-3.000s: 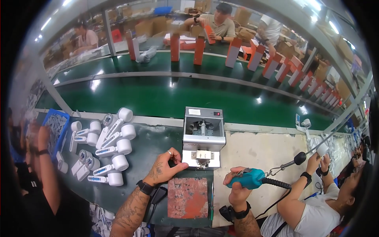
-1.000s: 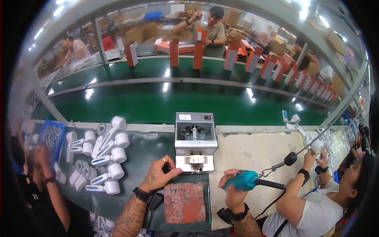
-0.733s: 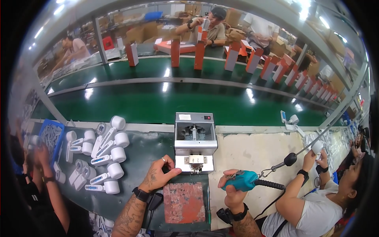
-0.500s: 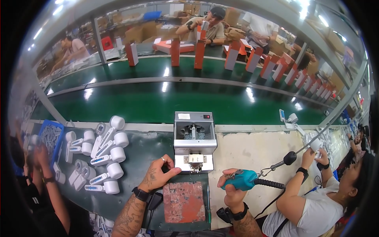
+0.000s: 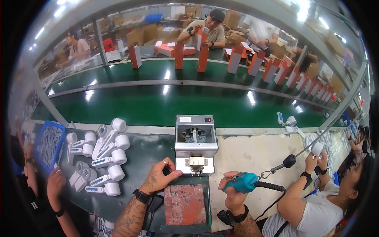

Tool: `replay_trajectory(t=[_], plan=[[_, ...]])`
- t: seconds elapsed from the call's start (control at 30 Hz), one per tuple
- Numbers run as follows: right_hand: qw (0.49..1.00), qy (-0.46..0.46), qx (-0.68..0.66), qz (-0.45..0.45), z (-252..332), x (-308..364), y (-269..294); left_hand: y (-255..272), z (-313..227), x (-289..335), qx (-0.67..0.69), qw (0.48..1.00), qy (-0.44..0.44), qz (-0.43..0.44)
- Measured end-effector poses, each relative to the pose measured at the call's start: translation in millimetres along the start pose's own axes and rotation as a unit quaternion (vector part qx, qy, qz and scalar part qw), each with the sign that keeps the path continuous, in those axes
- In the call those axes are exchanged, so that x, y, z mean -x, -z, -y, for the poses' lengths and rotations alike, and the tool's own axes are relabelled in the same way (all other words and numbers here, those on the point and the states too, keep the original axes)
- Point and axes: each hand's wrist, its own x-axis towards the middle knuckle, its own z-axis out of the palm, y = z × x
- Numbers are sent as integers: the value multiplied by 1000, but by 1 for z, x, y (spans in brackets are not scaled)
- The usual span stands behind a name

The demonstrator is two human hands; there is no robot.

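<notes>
A glossy green conveyor belt (image 5: 130,108) runs left to right across the far side. Upright orange-and-white boxes (image 5: 234,63) line its far part, trailing off right. Beyond stand brown cartons (image 5: 150,33) and a co-worker in a dark cap (image 5: 213,35). Near right sits a co-worker in a white shirt (image 5: 316,207).

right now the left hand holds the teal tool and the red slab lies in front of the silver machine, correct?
Wrong hand: the head view shows the right hand holding the teal tool. The red slab does lie in front of the silver machine.
</notes>
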Motion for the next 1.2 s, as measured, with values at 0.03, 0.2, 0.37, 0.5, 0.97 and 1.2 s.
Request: replay_trajectory(t=[0.03,0.2,0.37,0.5,0.97,1.2], plan=[[1000,-6,-2,3,0,0,0,0,1,1,10,1000,-1,-4],[1000,6,3,1,-2,0,3,1,-1,-2,0,999,31,16],[1000,9,6,0,-3,-1,2,2,-3,-1,-1,999,31,14],[1000,6,-1,-7,-2,-1,-1,2,2,-1,9,1000,14,3],[998,-32,45,-39,7,0,-5,3,-6,1,-18,1000,16,12],[999,-20,22,-19,6,0,-4,2,0,-2,1,999,30,17]])
